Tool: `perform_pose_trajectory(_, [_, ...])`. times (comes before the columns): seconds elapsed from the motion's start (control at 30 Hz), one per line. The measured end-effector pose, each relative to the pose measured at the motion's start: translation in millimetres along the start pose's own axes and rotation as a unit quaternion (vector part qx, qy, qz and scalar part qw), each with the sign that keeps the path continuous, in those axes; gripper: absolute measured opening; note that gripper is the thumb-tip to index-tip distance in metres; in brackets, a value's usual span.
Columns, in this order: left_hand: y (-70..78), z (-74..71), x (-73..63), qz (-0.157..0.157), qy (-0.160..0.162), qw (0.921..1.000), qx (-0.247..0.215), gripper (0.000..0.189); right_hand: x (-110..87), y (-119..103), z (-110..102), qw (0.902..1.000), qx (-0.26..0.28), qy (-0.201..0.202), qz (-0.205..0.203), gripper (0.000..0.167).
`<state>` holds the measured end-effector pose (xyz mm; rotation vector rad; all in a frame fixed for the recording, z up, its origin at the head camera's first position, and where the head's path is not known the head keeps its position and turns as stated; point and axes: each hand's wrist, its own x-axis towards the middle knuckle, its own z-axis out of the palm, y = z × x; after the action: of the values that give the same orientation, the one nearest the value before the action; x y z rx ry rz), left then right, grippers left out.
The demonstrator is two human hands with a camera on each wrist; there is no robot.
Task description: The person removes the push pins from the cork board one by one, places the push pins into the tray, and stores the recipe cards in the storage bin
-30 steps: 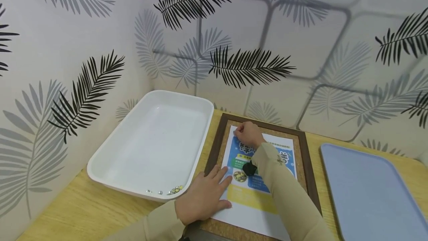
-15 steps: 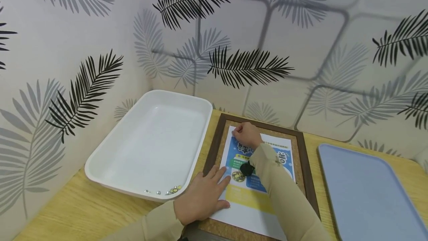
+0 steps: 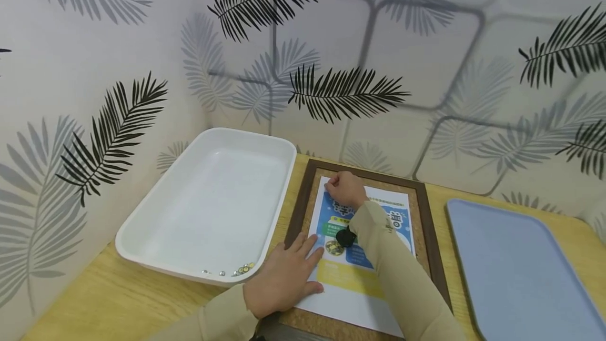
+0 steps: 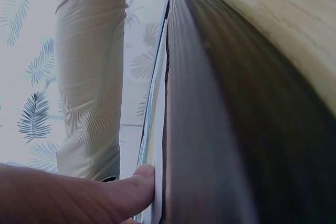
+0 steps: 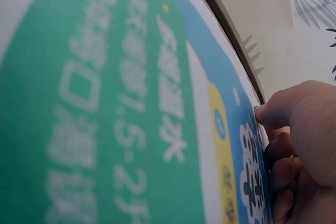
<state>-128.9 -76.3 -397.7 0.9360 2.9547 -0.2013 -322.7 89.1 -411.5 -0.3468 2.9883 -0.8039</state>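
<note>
A printed poster (image 3: 352,311) in blue, green and yellow lies on a brown-framed corkboard (image 3: 435,249). My left hand (image 3: 284,278) rests spread over the poster's lower left edge and the frame, its thumb (image 4: 137,184) on the paper in the left wrist view. At the poster's upper left corner my right hand (image 3: 347,189) has its fingers curled, thumb pressing against a tiny glinting thumbtack (image 5: 256,108), mostly hidden by the thumb tip. The right forearm crosses over the poster's printed middle.
A deep white tray (image 3: 279,209) stands left of the board, several small gold and silver thumbtacks (image 3: 244,269) in its near corner. To the right lies a shallow blue tray (image 3: 521,267). A leaf-patterned wall (image 3: 331,136) rises behind the wooden table (image 3: 94,299).
The head view has shifted slightly, moving the whole scene a little left. Both hands keep their places on the poster.
</note>
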Motion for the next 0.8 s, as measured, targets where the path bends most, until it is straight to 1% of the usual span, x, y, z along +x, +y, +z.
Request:
perform_pose_trajectory(0.13, [0.5,-1.6,-0.4,-0.004,0.007,1.0000,0.001,0.067,1.6,0.0,1.0,1.0000,0.001,0.008,-0.004,0.021])
perform_pose_trajectory(0.33, [2.1,-2.3,0.0,-0.008,0.007,0.9999,0.005,0.066,2.1,-0.8,1.1,0.9999,0.007,0.009,0.005,0.020])
perform_pose_trajectory(0.47, [2.9,-1.7,0.4,-0.009,0.010,0.9999,-0.009,0.066,1.1,-1.5,0.6,0.9999,0.008,-0.002,0.011,0.020])
perform_pose_trajectory(0.57, [3.5,-1.8,0.8,-0.007,0.014,0.9997,-0.016,0.066,-0.3,-1.7,-0.2,0.9999,0.006,-0.002,0.014,0.020])
perform_pose_trajectory(0.8, [5.1,-1.6,2.3,-0.006,0.009,0.9995,-0.028,0.066,-3.3,0.2,-1.4,0.9998,0.007,0.001,0.019,0.020])
